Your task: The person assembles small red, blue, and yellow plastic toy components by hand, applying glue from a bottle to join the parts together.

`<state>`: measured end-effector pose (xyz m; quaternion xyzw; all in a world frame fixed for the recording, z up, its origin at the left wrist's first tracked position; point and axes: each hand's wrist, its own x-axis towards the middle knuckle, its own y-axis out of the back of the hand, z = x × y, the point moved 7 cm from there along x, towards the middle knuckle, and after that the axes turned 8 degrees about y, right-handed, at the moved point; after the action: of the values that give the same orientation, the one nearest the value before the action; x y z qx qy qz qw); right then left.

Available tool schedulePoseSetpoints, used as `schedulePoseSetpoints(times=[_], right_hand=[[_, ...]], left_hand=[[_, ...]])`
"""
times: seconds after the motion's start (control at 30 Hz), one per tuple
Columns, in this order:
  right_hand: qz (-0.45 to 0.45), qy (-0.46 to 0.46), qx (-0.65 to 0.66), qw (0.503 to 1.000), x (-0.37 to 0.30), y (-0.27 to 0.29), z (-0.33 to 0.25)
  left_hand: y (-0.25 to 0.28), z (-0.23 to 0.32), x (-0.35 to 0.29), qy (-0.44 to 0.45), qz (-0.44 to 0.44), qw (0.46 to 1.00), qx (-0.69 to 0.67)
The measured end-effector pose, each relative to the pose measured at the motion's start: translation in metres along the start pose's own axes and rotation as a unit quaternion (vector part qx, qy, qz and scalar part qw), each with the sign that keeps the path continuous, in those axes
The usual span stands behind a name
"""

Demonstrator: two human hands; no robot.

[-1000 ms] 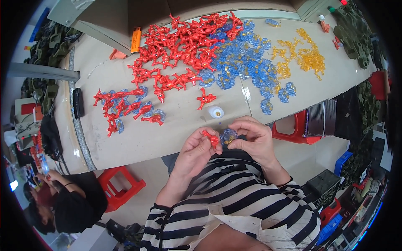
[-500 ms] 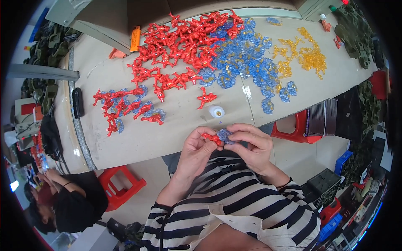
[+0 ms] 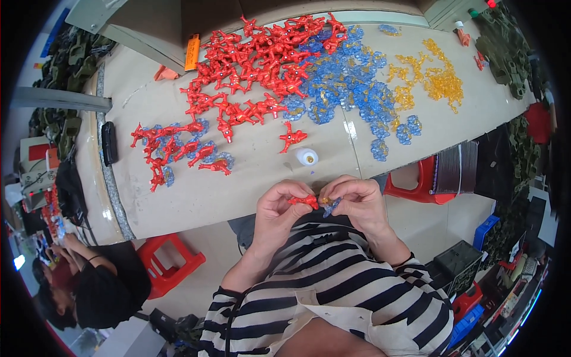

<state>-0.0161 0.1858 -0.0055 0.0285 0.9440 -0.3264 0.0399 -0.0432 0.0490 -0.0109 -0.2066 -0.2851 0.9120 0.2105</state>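
Close to my body, at the table's near edge, my left hand [image 3: 276, 209] pinches a small red plastic figure [image 3: 305, 202] between thumb and fingers. My right hand [image 3: 361, 205] grips a clear blue plastic piece with some yellow on it [image 3: 331, 207], right beside the figure; whether the two touch is hard to tell. Just beyond my hands stands a small white bottle [image 3: 307, 157], and a single red figure [image 3: 292, 138] lies behind it. At the left, several red figures joined with blue pieces [image 3: 178, 146] lie in a loose group.
A big heap of red figures [image 3: 256, 65] fills the table's far middle. Clear blue pieces [image 3: 351, 77] spread to its right, then yellow pieces [image 3: 440, 80]. An orange box [image 3: 192, 52] stands by a cabinet leg. Red stools [image 3: 172, 262] flank the table; another person [image 3: 107, 285] sits at left.
The blue piece has come away from the red figure and turned, its yellow part now showing. My hands have drawn slightly apart. Everything on the table lies as before.
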Motion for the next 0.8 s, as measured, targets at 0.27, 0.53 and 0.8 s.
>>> schedulePoseSetpoints(times=[0.27, 0.53, 0.8], right_hand=[[0.007, -0.027, -0.023, 0.999, 0.0, -0.001, 0.003], [0.013, -0.013, -0.029, 0.999, -0.008, -0.002, 0.012], [-0.005, 0.02, -0.04, 0.999, -0.009, -0.009, 0.008]], left_hand=[[0.0, 0.001, 0.0, -0.034, -0.017, 0.999, 0.037], [0.001, 0.014, -0.004, -0.17, 0.021, 0.978, 0.117], [-0.001, 0.017, -0.002, -0.213, -0.037, 0.955, 0.201]])
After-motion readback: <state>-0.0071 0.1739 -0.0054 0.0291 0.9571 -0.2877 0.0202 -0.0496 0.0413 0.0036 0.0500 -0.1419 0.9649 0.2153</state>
